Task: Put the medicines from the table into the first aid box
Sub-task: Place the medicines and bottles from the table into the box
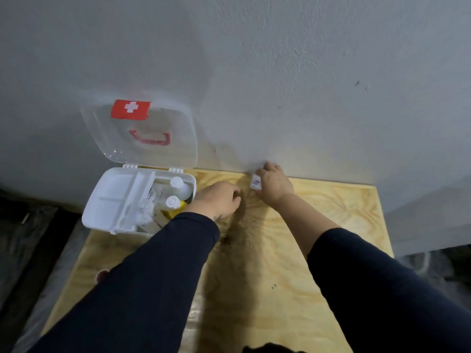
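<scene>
Right hand is closing its fingers on a small white medicine box at the table's far edge, against the wall. Left hand is curling beside the first aid box, which is sitting open at the far left corner; grip there unclear. Risk: shallow pinch, the box could be slipping mid-carry.
</scene>
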A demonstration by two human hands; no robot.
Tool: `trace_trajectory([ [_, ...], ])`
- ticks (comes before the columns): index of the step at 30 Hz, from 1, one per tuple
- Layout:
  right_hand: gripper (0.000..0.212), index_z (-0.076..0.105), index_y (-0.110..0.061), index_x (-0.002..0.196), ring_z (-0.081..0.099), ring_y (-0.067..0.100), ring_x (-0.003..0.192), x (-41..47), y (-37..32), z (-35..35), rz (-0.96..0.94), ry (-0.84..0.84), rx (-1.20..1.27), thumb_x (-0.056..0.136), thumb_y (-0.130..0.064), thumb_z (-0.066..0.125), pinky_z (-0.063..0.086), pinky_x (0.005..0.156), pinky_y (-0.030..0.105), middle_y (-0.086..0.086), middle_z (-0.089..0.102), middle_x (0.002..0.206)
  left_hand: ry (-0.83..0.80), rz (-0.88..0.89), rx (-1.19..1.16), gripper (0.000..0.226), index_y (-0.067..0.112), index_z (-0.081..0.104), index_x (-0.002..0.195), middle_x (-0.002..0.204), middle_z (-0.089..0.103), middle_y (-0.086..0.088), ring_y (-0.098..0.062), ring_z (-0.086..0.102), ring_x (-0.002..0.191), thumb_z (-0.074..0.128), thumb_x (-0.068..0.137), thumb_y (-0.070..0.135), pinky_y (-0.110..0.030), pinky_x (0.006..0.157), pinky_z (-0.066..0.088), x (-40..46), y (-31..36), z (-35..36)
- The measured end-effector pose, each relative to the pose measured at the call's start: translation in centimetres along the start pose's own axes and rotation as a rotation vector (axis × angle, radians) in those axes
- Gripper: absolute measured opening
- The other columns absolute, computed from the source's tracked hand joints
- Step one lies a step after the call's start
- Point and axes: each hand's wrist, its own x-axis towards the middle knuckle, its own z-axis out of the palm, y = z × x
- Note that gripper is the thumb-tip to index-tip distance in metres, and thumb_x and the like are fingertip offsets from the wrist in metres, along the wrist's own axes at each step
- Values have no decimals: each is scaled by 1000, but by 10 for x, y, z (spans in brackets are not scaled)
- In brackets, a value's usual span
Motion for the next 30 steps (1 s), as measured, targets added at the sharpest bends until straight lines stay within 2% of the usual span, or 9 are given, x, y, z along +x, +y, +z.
trace_trajectory([
  [4,41,51,-14,130,53,28,115,-14,2,3,44,1,54,89,-14,58,48,90,35,9,56,125,-11,7,-4,37,26,58,130,133,58,-1,-26,57,116,46,97,36,-40,95,49,-4,2,5],
  [11,41,52,-22,129,61,29,103,-50,-6,-13,125,38,182,88,-20,59,45,72,28,11,65,116,21,79,14,37,22,60,129,130,61,0,-25,58,115,46,97,34,-35,90,49,-20,5,-2],
  [14,41,57,-24,126,61,28,105,-61,-21,-43,112,72,195,86,-21,65,49,80,31,10,65,118,74,121,23,34,19,64,122,123,65,-3,-28,60,112,46,97,33,-38,91,50,-33,4,-20],
  [17,42,60,-24,126,60,25,112,-73,-48,-72,84,124,189,84,-19,67,49,92,34,8,64,125,139,164,47,39,22,57,133,136,58,-1,-26,54,123,45,97,33,-38,100,46,-51,-2,-43],
  [20,42,62,-21,124,61,25,114,-83,-85,-88,71,199,252,83,-13,67,49,99,35,9,64,127,217,193,37,41,21,54,136,140,55,-2,-26,52,126,46,98,31,-38,103,44,-75,-20,-66],
  [26,46,58,-20,129,59,27,115,-98,-179,-90,18,249,244,84,-17,68,47,98,35,9,63,128,290,160,6,38,20,55,132,136,56,-3,-29,55,119,50,95,25,-38,95,47,-132,-104,-87],
  [30,48,48,-19,127,61,31,106,-98,-241,-70,-12,222,160,84,-26,67,49,85,36,12,65,119,297,119,26,50,19,40,145,150,41,0,-25,45,132,51,97,29,-37,104,40,-161,-161,-79],
])
